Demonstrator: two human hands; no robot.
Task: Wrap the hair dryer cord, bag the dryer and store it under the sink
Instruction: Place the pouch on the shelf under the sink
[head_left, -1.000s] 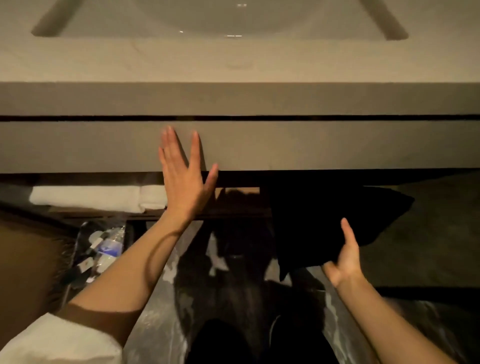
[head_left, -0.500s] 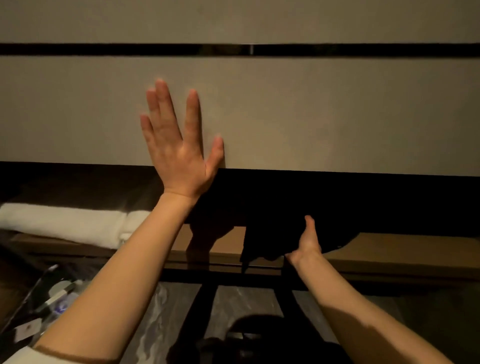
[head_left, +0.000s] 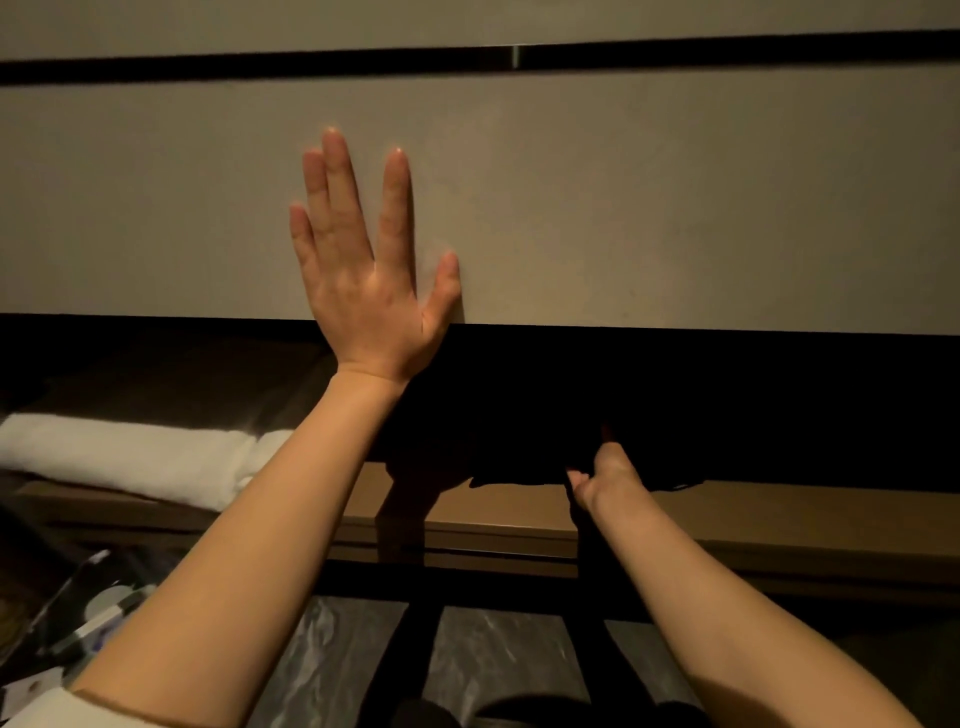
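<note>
Folded white towel (head_left: 124, 457) lies at the left end of the brown wooden shelf (head_left: 498, 512) under the vanity. Left hand (head_left: 363, 291) is flat on the beige vanity front panel (head_left: 649, 208), fingers spread wide. Black soft fabric bag (head_left: 524, 457) sits mid-shelf in deep shadow, shapeless, contents unseen. Right hand (head_left: 605, 475) grips its edge, fingers curled into the cloth.

A matt, smooth beige panel (head_left: 623, 208) fills the upper view, crossed by a glossy black strip (head_left: 311, 65). Below it, a wooden shelf (head_left: 779, 525) has a smooth satin finish. A white towel (head_left: 124, 457) of soft, fluffy cloth lies on the shelf. A black bag (head_left: 524, 457) looks like matt cloth. The floor (head_left: 498, 654) is polished grey marble.
</note>
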